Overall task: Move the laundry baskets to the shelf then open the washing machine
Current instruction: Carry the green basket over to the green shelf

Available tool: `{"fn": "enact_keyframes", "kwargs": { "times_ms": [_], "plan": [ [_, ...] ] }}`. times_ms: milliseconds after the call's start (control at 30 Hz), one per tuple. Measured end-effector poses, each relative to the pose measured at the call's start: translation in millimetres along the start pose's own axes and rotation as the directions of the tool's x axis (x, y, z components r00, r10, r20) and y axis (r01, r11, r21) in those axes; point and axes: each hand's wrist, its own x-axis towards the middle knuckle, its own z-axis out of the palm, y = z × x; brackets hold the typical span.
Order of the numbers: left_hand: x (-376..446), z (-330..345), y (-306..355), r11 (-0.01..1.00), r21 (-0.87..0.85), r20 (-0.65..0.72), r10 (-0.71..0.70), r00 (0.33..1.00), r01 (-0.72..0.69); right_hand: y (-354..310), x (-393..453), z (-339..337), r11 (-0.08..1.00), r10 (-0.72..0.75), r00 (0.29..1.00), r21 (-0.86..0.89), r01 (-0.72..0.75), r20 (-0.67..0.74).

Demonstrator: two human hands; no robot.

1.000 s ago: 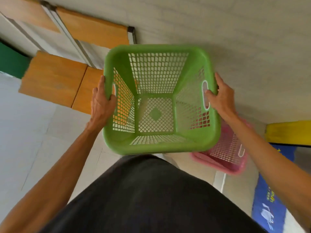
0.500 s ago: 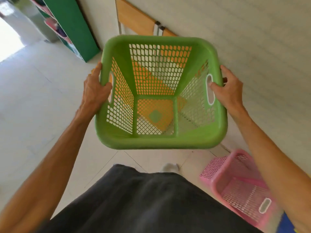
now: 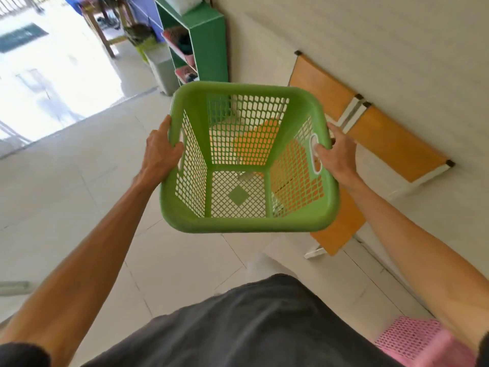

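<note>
An empty green mesh laundry basket point(image 3: 296, 223) hangs in the air in front of me, held level above the floor. My left hand point(image 3: 160, 152) grips its left rim and my right hand point(image 3: 334, 154) grips the right rim by the handle slot. A pink laundry basket point(image 3: 412, 340) sits on the floor at the bottom right, partly hidden behind my right arm. A green shelf unit point(image 3: 209, 46) holding folded items stands against the wall ahead. No washing machine is in view.
Orange benches point(image 3: 391, 144) with white frames run along the white wall on the right. A grey bin point(image 3: 164, 72) stands left of the green shelf. A bright doorway opens at the upper left. Pale floor tiles spread between me and the shelf.
My view has swung left along the wall with the green basket still held. The green shelf has come fully into sight ahead, and the pink basket has slipped to the bottom right corner.
</note>
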Motion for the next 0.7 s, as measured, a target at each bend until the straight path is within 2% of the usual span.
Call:
{"fn": "enact_keyframes", "kwargs": {
  "times_ms": [300, 500, 700],
  "plan": [
    [97.1, -47.7, -48.8, 0.994, -0.103, -0.055, -0.04, 0.998, 0.034, -68.2, 76.7, 101.8, 1.0, 0.029, 0.999, -0.006, -0.029, 0.025],
    [196.3, -64.4, -90.7, 0.995, -0.07, -0.02, -0.071, 0.997, 0.069, -94.0, 144.9, 183.2, 0.997, 0.075, 0.996, 0.003, -0.075, 0.052],
    [289.6, -79.5, -135.3, 0.996, 0.044, 0.096, -0.078, 0.992, 0.075, -127.0, 203.7, 252.4, 0.994, 0.102, 0.994, -0.05, -0.099, 0.051]
  ]
}}
